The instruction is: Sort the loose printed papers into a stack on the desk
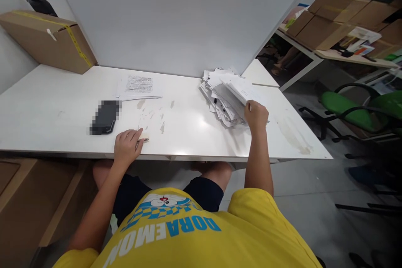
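Pile of papers point(220, 102): one, untidy, many white sheets with uneven edges, lying on a white desk point(188, 138); landmark for the places below.

Right hand point(257, 115): at the near right edge of the pile, fingers curled in, pinching the near end of the top sheets point(237, 91), which slope up from the pile.

Left hand point(126, 147): on the desk, well to the left of the pile and nearer the person; fingers bent and lying close together. Beside the thumb, a small pale piece point(144, 137) with a dark edge; whether it is pinched or only touched, cannot tell.

Loose sheets point(140, 86): a few, the uppermost printed, flat, left of the pile and apart from it.

Dark object point(106, 116): one, blurred out, farther left of the pile than most of the loose sheets and nearer the person.

Smudges point(150, 113): several, brownish, on the desk between the dark object and the pile.

Cardboard box point(59, 44): one, yellow tape, far left of the pile, tilted.

Partition point(182, 16): grey, upright, just behind the pile.

Green chair point(344, 109): well right of the pile, off the desk.

Stacked boxes point(329, 19): brown, on another table, far right of the pile and beyond it.
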